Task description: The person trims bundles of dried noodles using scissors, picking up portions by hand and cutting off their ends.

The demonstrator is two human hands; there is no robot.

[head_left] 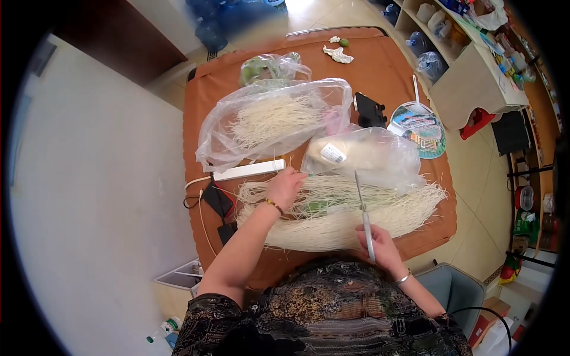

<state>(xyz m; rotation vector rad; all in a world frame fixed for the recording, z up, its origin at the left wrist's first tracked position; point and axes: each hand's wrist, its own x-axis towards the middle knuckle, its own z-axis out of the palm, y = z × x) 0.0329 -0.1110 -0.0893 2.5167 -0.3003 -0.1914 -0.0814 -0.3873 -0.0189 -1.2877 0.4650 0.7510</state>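
A wide bundle of thin pale strands (332, 228) lies across the near part of the brown-covered table, with something green showing in its middle. My left hand (285, 188) rests at the bundle's upper left edge, fingers together near a white power strip (249, 170); whether strands are between the fingertips is too small to tell. In my right hand (381, 248) is a metal tool with a long thin blade (363, 207), held over the bundle with its tip pointing away from me. Beyond the bundle sits a clear plastic bag (380, 155) with a white label.
A larger open bag (214, 133) holds more pale strands (276, 120). Behind it is a bag with green contents (258, 70). A black phone-like object (370, 111), a round fan (420, 130) and crumpled tissue (338, 54) lie farther back. Cables run along the left edge.
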